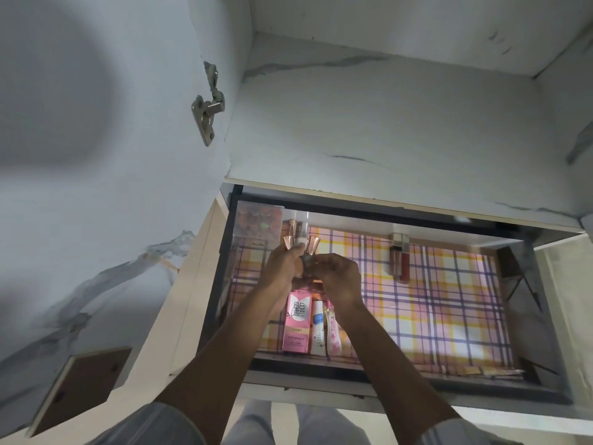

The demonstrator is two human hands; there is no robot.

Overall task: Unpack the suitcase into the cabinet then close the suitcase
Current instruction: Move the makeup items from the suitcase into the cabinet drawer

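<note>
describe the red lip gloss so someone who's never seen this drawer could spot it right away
Look into the open drawer lined with pink, yellow and purple plaid. The lip gloss lies alone on the liner near the back edge, right of both hands. It is a slim tube with a clear cap end and dark red body, far from the pink boxes at left.

The left hand (284,264) and right hand (338,277) cover most of the small items (306,248) they hold, perhaps rose-gold-capped tubes. They also hide the top of the pink box (296,326) and the two tubes (324,326) beside it. The clear case (259,221) in the drawer's (401,379) far left corner is too hazy to tell its contents. Both sleeves (154,425) run off the bottom edge.
</note>
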